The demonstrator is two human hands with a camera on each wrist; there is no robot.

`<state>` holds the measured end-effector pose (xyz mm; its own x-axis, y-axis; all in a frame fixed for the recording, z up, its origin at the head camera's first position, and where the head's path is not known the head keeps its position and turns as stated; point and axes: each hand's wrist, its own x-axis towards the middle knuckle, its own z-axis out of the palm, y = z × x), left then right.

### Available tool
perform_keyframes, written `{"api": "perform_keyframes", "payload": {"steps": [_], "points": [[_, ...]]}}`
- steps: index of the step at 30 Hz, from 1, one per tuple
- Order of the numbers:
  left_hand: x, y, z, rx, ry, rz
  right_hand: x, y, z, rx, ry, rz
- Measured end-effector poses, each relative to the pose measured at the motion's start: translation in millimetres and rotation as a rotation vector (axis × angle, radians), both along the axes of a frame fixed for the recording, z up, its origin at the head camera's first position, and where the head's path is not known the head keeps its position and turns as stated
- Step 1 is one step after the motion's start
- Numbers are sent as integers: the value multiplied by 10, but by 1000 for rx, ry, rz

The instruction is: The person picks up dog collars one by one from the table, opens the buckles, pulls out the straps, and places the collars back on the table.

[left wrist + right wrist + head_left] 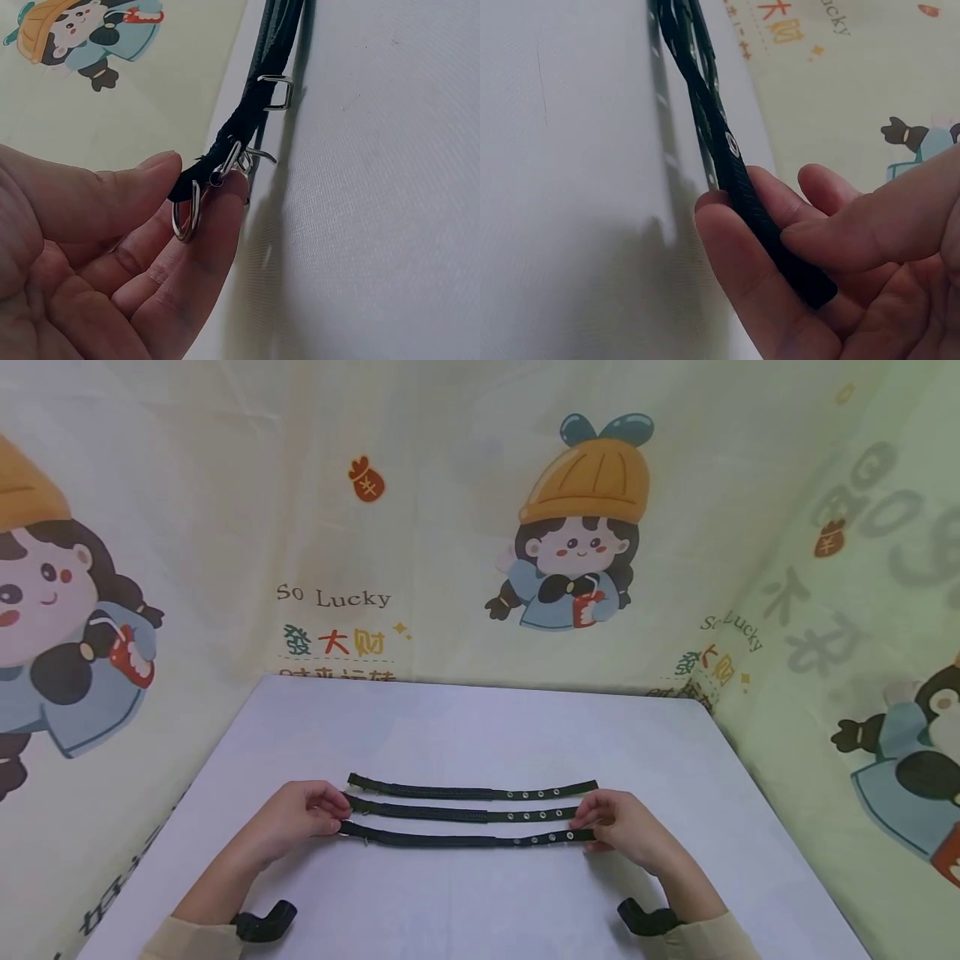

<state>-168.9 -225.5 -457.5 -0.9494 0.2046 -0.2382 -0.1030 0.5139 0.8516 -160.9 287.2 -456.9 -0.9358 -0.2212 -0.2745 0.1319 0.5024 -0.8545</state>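
Three black collars with metal eyelets lie roughly parallel across the white table. Pinched by its two ends is the nearest collar (450, 842). My left hand (300, 810) holds its buckle end between thumb and fingers; in the left wrist view a metal ring (177, 223) and buckle parts hang by the fingertips. At the other end, my right hand (630, 833) grips the eyelet tip, and the collar's blunt end (810, 289) crosses its fingers in the right wrist view. Just beyond are the middle collar (427, 812) and the far collar (435, 792), their ends close to both hands.
The white table (450, 910) carries the collars near its middle. Behind and at the sides hangs a cream cloth (450, 552) printed with cartoon figures and lettering. A black wrist mount (266, 922) sits on the left wrist, another (647, 918) on the right.
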Motion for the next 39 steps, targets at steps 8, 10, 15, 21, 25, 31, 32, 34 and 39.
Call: {"api": "perform_keyframes", "payload": {"steps": [8, 10, 15, 21, 25, 31, 32, 34, 39], "points": [[5, -37, -14, -50, 23, -1, -13, 15, -55, -39, 8, 57], [6, -50, -17, -55, 26, 4, -8, 13, -53, -40, 5, 59], [11, -49, -31, -20, 22, -19, 1, 45, -32, -29, -3, 36], [51, -71, 2, -9, 6, -14, -3, 109, -7, -52, -9, 41], [48, -99, 8, -17, -4, -5, 19, 146, 22, -53, -16, 20], [38, -165, -2, -5, -25, 6, 26, 198, 66, -23, -18, -24], [37, -180, -3, 4, -28, 9, 25, 207, 74, -17, -18, -32], [35, -208, 0, 26, -34, 17, 25, 224, 90, -9, -20, -51], [11, -251, 13, 60, -69, 71, 23, 268, 118, -1, -37, -114]]}}
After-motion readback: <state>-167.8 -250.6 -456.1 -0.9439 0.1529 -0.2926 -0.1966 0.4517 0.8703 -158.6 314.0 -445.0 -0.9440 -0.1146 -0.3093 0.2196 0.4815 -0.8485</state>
